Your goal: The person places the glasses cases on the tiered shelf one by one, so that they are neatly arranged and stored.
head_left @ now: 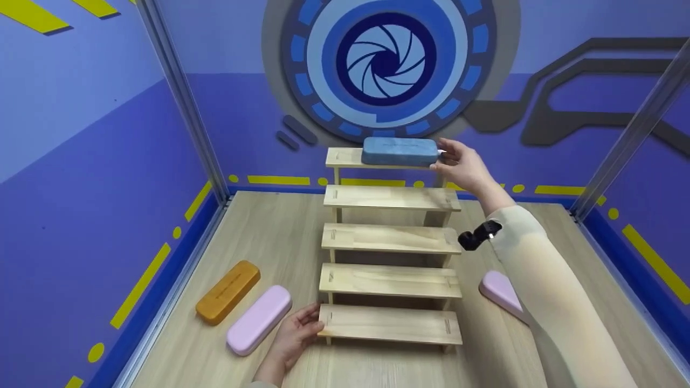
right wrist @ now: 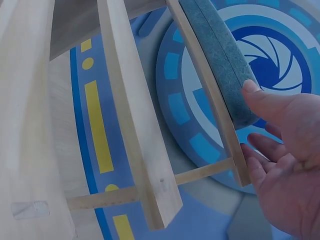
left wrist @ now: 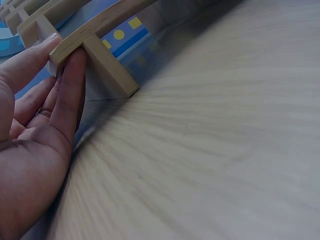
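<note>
A wooden stepped rack [head_left: 391,280] with several tiers stands on the table. On its top tier lies a blue glasses case [head_left: 400,151], long side along the board. My right hand [head_left: 464,166] is at the case's right end. In the right wrist view, the thumb [right wrist: 267,102] touches the end of the blue case [right wrist: 220,60] while the loosely bent fingers lie beside the board's end. My left hand [head_left: 291,337] pinches the left end of the lowest tier, thumb on top and fingers underneath, as the left wrist view shows the rack [left wrist: 107,70].
To the left on the table [head_left: 259,221] lie an orange-brown glasses case [head_left: 228,292] and a pink case [head_left: 260,320]. Another pink case [head_left: 502,293] is at the right, partly hidden by the right sleeve. Printed wall panels [head_left: 237,108] enclose the back and sides.
</note>
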Demonstrator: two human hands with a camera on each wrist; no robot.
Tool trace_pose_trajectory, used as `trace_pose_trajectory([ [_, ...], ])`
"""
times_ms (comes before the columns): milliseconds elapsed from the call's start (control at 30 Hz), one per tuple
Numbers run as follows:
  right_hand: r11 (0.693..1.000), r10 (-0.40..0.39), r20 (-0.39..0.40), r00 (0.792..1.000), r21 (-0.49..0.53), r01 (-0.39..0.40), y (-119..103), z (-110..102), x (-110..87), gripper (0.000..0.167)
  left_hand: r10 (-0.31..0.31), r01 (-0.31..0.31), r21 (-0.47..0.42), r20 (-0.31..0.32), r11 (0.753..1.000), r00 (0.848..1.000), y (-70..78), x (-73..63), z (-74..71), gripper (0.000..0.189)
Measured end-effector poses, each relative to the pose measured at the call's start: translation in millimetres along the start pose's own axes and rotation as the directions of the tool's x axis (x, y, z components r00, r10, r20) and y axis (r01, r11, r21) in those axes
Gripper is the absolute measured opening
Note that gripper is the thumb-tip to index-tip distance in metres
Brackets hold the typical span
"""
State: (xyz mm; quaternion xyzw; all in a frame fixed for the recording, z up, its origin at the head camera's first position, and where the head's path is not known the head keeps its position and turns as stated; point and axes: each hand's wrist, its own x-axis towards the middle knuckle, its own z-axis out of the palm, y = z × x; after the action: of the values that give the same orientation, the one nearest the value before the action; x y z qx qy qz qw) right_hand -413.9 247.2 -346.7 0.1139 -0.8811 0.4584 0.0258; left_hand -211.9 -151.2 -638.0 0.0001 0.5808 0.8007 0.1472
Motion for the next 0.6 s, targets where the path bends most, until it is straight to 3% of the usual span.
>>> trace_pose_trajectory([
  [300, 0.999, -0.038, -0.054, 0.998, 0.034, 0.04, 8, -9, -18.5, 0.073, -0.002, 0.002, 0.006, -0.002, 1.0, 1.0, -0.1, 0.1, 0.4, 0.072],
  [600, 0.996, -0.076, -0.118, 0.99, 0.035, 0.08, 23, -22, -51.4, 0.07, 0.015, -0.014, -0.003, 0.016, 1.0, 1.0, 2.1, 0.0, 0.4, 0.071],
])
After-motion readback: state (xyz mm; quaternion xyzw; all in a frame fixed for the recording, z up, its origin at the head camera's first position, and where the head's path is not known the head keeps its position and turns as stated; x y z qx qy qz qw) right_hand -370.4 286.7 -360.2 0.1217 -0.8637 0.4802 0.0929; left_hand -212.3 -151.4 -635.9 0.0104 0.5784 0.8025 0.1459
